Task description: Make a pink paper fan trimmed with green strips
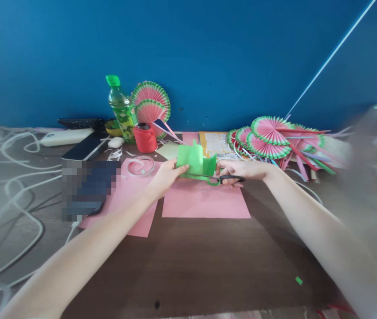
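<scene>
My left hand (172, 173) pinches a piece of green paper (190, 158) by its lower left edge, above the table. In my right hand (233, 172) is a pair of scissors (231, 179) with black handles, my fingers in the loops. The blades lie along the bottom of the green paper, and a narrow strip curls away below them. Part of the paper folds over on the right side. Beneath both hands lies a sheet of pink paper (205, 204).
Another pink sheet (142, 221) holds a roll of clear tape (141, 166). Behind stand a green bottle (120, 104), a red spool (145, 138) and folded paper fans (151, 99). More fans (270, 137) pile up at right. A phone (92, 188) and white cables (38, 221) are at left.
</scene>
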Demonstrator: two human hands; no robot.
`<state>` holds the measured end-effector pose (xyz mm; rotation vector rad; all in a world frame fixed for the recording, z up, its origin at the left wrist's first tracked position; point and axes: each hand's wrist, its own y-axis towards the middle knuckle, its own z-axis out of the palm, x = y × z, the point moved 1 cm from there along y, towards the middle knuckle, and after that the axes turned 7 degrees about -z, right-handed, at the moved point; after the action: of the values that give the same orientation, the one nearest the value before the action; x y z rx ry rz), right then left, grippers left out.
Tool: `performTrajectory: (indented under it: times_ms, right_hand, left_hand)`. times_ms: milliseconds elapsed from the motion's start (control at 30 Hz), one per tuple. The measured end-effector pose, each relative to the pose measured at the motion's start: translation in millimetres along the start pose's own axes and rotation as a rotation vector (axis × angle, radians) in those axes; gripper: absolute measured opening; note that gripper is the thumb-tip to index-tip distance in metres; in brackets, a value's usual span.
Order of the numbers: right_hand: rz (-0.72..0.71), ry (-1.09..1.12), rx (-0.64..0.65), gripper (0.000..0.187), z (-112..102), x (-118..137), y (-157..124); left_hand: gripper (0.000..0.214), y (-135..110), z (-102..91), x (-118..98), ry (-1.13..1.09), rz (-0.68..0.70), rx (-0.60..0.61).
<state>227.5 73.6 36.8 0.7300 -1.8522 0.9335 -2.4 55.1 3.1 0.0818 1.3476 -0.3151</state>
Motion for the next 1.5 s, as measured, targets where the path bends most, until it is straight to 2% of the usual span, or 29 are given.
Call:
performTrajectory:
  times_ms: [367, 500, 767, 1067, 1500]
  right_hand:
    - [-0.052, 0.016, 0.006, 0.036, -3, -6, 1]
    - [-0.059, -0.027, -0.019, 0.037, -3, -4, 1]
    - [-0.037, -0.013, -0.067, 0.041, -3, -4, 1]
    - [0.011, -0.047, -0.027, 0.038, -1, -2, 1]
    - [-0.020, -0.063, 0.007, 0.038, 3, 1, 3]
  left_hand:
    - [0.027, -1, 1.4, -2, -0.049, -0.067, 0.005]
    - [0.028, -2, 2.4, -3, -0.068, -0.070, 0.027]
    - [0.022, -2, 3.9, -4, -0.095, -0.101, -0.010]
    - [0.012, -3, 6.7, -4, -0.150, -0.200, 0.042]
    - [0.006, -6, 12.8, -2, -0.199, -0.287, 0.025]
